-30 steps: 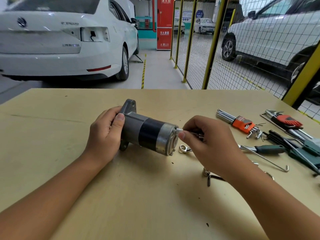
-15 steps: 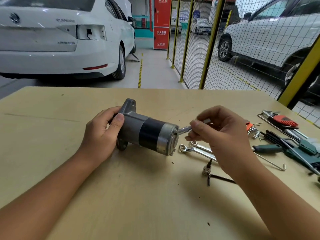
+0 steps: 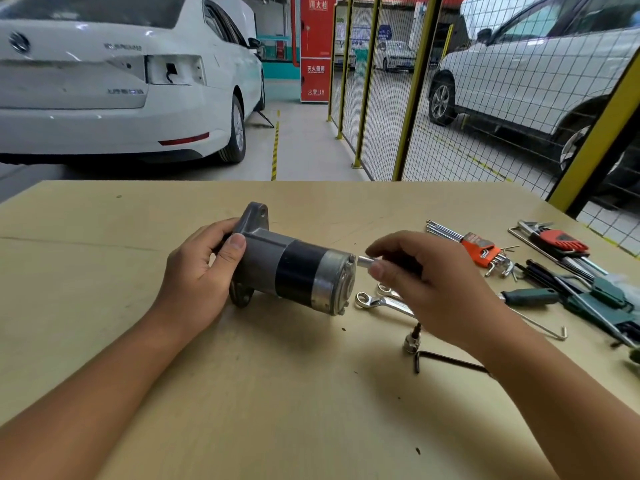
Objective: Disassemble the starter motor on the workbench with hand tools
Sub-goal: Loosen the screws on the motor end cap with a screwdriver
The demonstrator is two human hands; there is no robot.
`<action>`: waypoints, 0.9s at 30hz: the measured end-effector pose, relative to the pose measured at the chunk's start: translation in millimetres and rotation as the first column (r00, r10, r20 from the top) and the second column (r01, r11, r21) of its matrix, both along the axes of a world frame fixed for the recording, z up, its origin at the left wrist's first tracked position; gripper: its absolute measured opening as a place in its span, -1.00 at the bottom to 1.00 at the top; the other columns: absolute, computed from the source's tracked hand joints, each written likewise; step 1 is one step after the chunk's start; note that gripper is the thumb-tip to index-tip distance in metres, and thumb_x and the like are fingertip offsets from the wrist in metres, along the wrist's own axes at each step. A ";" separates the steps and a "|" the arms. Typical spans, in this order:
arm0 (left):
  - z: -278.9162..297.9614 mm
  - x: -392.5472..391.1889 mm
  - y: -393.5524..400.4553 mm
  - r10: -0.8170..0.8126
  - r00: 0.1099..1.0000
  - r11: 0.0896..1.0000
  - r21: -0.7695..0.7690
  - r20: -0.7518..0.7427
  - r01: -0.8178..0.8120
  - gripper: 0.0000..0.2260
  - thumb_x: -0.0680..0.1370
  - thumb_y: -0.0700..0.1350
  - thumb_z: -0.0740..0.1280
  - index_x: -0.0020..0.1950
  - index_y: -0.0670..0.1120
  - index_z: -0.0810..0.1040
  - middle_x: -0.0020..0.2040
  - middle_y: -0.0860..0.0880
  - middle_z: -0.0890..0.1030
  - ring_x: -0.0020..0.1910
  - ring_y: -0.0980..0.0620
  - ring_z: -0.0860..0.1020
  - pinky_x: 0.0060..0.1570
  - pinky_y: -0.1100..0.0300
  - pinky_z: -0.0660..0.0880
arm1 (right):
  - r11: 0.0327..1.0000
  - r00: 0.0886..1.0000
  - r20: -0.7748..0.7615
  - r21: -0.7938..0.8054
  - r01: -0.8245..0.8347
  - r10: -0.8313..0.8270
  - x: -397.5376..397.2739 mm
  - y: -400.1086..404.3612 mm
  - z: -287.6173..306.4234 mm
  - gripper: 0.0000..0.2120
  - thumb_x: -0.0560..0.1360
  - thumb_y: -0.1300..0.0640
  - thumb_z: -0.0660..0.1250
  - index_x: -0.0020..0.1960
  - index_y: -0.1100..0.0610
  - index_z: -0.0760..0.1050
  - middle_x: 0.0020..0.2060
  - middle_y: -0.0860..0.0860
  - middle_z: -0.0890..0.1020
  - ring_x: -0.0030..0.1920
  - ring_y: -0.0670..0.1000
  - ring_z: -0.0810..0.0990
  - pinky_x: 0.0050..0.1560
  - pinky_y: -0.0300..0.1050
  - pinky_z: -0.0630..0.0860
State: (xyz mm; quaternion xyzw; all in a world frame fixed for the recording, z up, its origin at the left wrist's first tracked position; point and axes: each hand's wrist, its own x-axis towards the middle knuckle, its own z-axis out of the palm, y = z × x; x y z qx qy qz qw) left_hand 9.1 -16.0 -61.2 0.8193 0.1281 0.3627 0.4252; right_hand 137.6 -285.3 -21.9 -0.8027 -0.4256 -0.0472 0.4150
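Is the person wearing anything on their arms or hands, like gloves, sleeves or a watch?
No. Both the left hand and the right hand are bare, with no gloves, rings or watch in view. Both forearms are uncovered as far as the picture's edge; no sleeve shows. The nails are short and unpainted.

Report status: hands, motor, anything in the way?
Left hand grips starter motor at flange end. Right hand holds socket tool on end-cap bolt. Wrench lies beside motor, not blocking.
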 end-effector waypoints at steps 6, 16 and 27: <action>1.0 1.2 -2.4 0.003 1.000 1.000 0.003 0.006 -0.003 -0.61 0.62 0.07 0.19 0.36 -0.02 0.60 0.21 0.01 0.66 0.22 0.04 0.59 0.22 0.00 0.55 | 1.000 0.999 0.052 -0.012 0.013 -0.012 -4.3 6.7 -3.3 -0.93 0.53 0.15 0.48 -0.01 0.02 0.68 -0.20 -0.13 0.65 -0.14 -0.10 0.60 -0.10 -0.10 0.53; 0.3 2.2 -2.4 0.020 1.000 1.000 0.006 0.018 -0.020 -0.64 0.62 0.06 0.20 0.33 -0.02 0.62 0.19 0.03 0.67 0.20 0.04 0.59 0.23 -0.03 0.55 | 0.998 1.000 0.018 0.066 0.022 -0.023 -8.0 13.3 -1.2 -0.82 0.59 0.14 0.40 -0.13 -0.11 0.57 -0.38 -0.23 0.60 -0.25 -0.15 0.58 -0.28 -0.37 0.38; -1.0 3.5 -2.3 0.036 0.999 0.999 0.016 0.026 -0.036 -0.65 0.63 0.06 0.20 0.31 -0.01 0.62 0.16 0.04 0.67 0.18 0.03 0.59 0.15 0.05 0.54 | 0.996 0.993 -0.074 0.002 0.087 -0.086 -10.3 17.3 -2.8 -0.78 0.62 0.06 0.34 -0.21 -0.07 0.53 -0.37 -0.06 0.59 -0.32 -0.11 0.49 -0.35 -0.31 0.34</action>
